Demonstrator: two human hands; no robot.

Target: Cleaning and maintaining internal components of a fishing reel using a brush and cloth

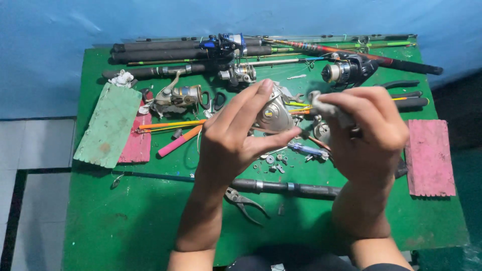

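In the head view, the left hand point(233, 133) holds a reel body point(273, 114) above the middle of the desk point(125, 221). The fingers are curled around this part, with the thumb below and the other fingers on top, so the hand is closed on it. The reel body is made of smooth silver-grey metal, with a rounded shape and a small round mark on its side.

The right hand point(369, 133) is closed on a small white cloth point(324, 104), soft and crumpled, and keeps it just beside the reel body, at its right side.

The desk has a green painted top, scratched and worn. Under the hands many small metal parts point(273, 161) lie, washers and screws, round and shiny. In front of them a dark fishing rod handle point(286, 187) lies across the desk, and a pair of metal pliers point(243, 202) lies near it with its handles spread.

At the far edge several fishing rods point(170, 50) lie side by side, long and thin, with dark grips. A spinning reel point(175, 95) with a bent crank stands at the left, and a black reel point(346, 70) at the right. A pale green board point(108, 125) with a rough surface lies on the left side, partly over a pink board point(136, 143). Another pink board point(429, 156) lies on the right. An orange and pink pen-shaped tool point(179, 140) lies between them.
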